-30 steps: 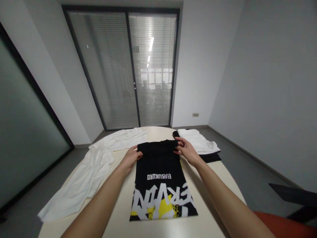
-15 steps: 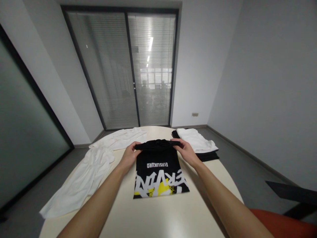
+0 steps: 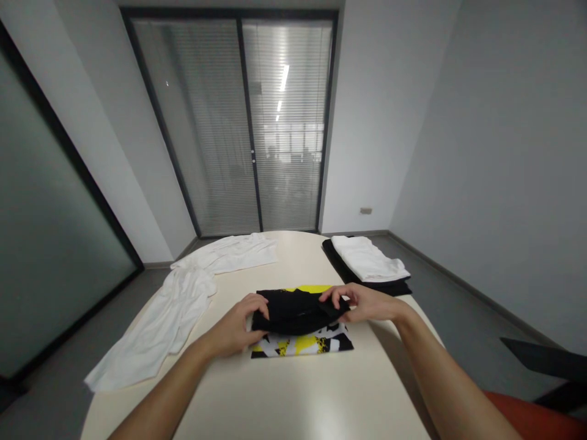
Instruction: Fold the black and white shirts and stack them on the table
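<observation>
"Well, what are the hands doing?"

"Both are closed on cloth. The left hand [image 3: 238, 327] has its fingers curled over the left end of a raised fold of the black T-shirt [image 3: 293, 313]. The right hand [image 3: 367, 304] pinches the right end of that same fold between thumb and fingers — neither is open."

"And where does the shirt lie?"

"On the desk [image 3: 293, 397], straight ahead of the person, already narrowed to a strip. The held fold sits over the near half, so only a band of the white and yellow print [image 3: 305, 345] shows below it, with a thin yellow edge beyond."

"How far along is the folding?"

"Well on, I judge. The sides are in and the far end is brought over toward the near end, but it is not yet laid flat or let go."

"What differs from half a second ago?"

"Then the hands held that edge farther up the desk and the small white lettering lay bare — now the fold has come toward the person and covers it."

"Anything around?"

"A white garment [image 3: 183, 299] sprawls unfolded to the left, well apart. A folded white shirt [image 3: 369, 260] rests on a folded black one [image 3: 342, 269] at the far right."
</observation>
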